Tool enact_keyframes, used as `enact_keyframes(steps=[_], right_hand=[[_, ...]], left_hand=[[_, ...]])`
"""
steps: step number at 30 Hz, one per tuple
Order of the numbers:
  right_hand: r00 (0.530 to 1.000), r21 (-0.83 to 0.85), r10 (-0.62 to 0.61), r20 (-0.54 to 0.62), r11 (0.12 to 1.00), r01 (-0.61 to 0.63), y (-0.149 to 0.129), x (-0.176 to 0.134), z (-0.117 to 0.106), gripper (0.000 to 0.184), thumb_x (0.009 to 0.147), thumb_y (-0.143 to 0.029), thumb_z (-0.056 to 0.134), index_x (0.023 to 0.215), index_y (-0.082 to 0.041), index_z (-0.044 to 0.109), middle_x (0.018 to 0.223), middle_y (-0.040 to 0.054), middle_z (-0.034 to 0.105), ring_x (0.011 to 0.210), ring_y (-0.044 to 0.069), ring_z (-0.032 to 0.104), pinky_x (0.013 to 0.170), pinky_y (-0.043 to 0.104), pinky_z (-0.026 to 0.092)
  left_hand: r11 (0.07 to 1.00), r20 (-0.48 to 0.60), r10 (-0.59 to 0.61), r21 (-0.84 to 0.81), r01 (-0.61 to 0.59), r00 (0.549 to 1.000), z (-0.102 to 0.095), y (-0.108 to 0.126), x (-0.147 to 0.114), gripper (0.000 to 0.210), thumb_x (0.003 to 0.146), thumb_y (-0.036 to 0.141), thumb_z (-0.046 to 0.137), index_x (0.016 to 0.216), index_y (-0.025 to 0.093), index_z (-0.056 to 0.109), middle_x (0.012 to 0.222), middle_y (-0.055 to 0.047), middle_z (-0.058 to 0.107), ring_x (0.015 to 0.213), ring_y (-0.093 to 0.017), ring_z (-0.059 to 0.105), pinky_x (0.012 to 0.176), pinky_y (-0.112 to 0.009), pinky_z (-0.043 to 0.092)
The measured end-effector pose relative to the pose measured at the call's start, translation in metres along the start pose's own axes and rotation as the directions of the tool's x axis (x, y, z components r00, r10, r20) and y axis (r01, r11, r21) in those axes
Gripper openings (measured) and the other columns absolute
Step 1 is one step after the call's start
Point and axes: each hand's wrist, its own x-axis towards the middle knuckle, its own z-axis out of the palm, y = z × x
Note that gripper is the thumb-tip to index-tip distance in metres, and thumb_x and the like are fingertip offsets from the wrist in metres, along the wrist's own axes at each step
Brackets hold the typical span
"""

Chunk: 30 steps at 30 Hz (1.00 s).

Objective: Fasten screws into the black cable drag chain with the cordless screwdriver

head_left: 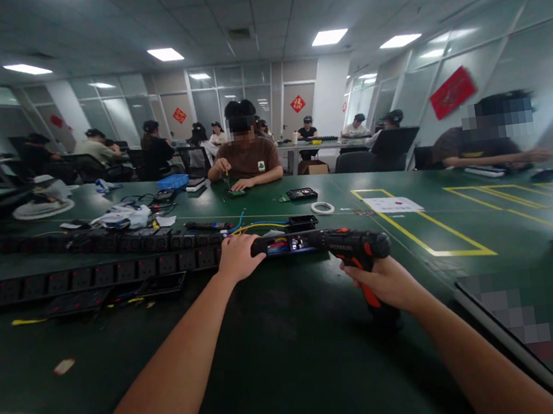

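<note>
A cordless drill [360, 242], black with orange parts, is gripped by its handle in my right hand [386, 279]. Its nose points left toward the open end of a long black power strip [98, 276], where coloured wires [277, 244] and a lit component show; whether the bit touches anything is hidden. My left hand [238, 257] closes over the strip just left of that opening, fingers wrapped round its far side. Behind the opening stands a small black open housing [303, 222], with blue and yellow wires [259, 226] running beside it.
A second row of black sockets [124, 241] lies behind the strip. Black covers [165, 284] and scraps lie in front. Across the green table [273, 342] a person [245, 160] works on a small board. A white cable coil [322, 208] and yellow tape outlines [438, 254] are at right.
</note>
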Motion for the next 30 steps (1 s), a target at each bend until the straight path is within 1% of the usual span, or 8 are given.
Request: enact_keyframes(steps=[4,11,14,17,19,22,27,30], right_hand=[[1.000,-0.020,-0.008,-0.012,1.000,0.007,0.0025,0.0005,-0.0005,0.027,0.081,-0.041,0.066,0.097,-0.019,0.066,0.067,0.0007,0.065,0.064,0.021,0.063,0.064,0.034,0.051],[1.000,-0.022,-0.001,0.000,1.000,0.001,0.0025,0.0000,-0.0006,0.028,0.082,-0.041,0.065,0.099,-0.018,0.065,0.070,0.0013,0.065,0.064,0.020,0.063,0.063,0.033,0.050],[1.000,0.022,-0.014,0.012,1.000,0.013,0.0006,-0.0003,-0.0002,0.030,0.081,-0.040,0.065,0.101,-0.018,0.065,0.084,0.0053,0.070,0.065,0.019,0.063,0.064,0.033,0.051],[0.999,0.071,-0.008,0.034,0.997,0.006,0.0011,-0.0001,-0.0010,0.038,0.080,-0.039,0.066,0.111,-0.017,0.063,0.103,0.0095,0.072,0.067,0.019,0.063,0.066,0.035,0.053],[0.999,0.059,-0.004,0.047,0.998,0.001,0.0026,0.0003,-0.0021,0.040,0.080,-0.039,0.066,0.113,-0.017,0.063,0.094,0.0079,0.072,0.067,0.019,0.063,0.067,0.035,0.052],[0.998,0.002,0.004,0.059,1.000,-0.004,0.0039,0.0006,-0.0036,0.034,0.080,-0.038,0.065,0.105,-0.016,0.065,0.071,0.0026,0.067,0.067,0.022,0.063,0.067,0.035,0.051],[0.996,0.043,0.007,0.092,0.999,-0.011,-0.0003,0.0003,-0.0032,0.041,0.080,-0.037,0.063,0.114,-0.014,0.064,0.071,0.0022,0.066,0.071,0.022,0.065,0.072,0.037,0.051],[0.996,0.065,0.012,0.092,0.998,-0.018,-0.0029,0.0006,-0.0023,0.041,0.080,-0.036,0.063,0.114,-0.014,0.063,0.076,0.0040,0.068,0.071,0.022,0.065,0.073,0.038,0.052]], left_hand=[[1.000,0.000,0.000,-0.006,0.000,1.000,0.0013,-0.0009,0.0002,0.050,0.087,0.052,0.063,0.130,0.027,0.060,0.133,-0.008,0.064,0.123,-0.033,0.053,0.107,-0.050,0.031],[1.000,-0.003,0.003,0.001,-0.003,1.000,0.0031,-0.0012,0.0009,0.051,0.087,0.052,0.063,0.130,0.027,0.060,0.133,-0.008,0.064,0.123,-0.032,0.053,0.106,-0.050,0.031],[1.000,-0.012,0.003,0.007,-0.003,1.000,0.0016,-0.0001,0.0002,0.050,0.086,0.051,0.064,0.129,0.026,0.061,0.132,-0.007,0.065,0.122,-0.032,0.054,0.105,-0.049,0.033],[1.000,-0.018,0.004,0.010,-0.004,1.000,0.0011,-0.0001,-0.0003,0.049,0.086,0.051,0.064,0.129,0.027,0.062,0.133,-0.007,0.065,0.122,-0.032,0.054,0.105,-0.049,0.033],[1.000,-0.023,0.006,0.011,-0.005,1.000,0.0015,-0.0006,-0.0003,0.049,0.086,0.051,0.063,0.129,0.026,0.062,0.132,-0.007,0.065,0.122,-0.032,0.054,0.105,-0.049,0.033],[1.000,-0.031,0.011,0.016,-0.011,0.999,0.0026,-0.0014,0.0000,0.050,0.087,0.052,0.063,0.129,0.026,0.062,0.131,-0.008,0.065,0.121,-0.032,0.055,0.104,-0.050,0.033],[1.000,-0.020,0.008,0.020,-0.008,1.000,0.0027,-0.0015,0.0004,0.050,0.087,0.052,0.062,0.129,0.026,0.061,0.133,-0.007,0.065,0.122,-0.032,0.055,0.104,-0.050,0.033],[1.000,-0.009,0.004,0.015,-0.004,1.000,0.0018,-0.0013,0.0002,0.051,0.087,0.052,0.063,0.130,0.026,0.061,0.133,-0.007,0.065,0.122,-0.032,0.055,0.105,-0.050,0.032]])
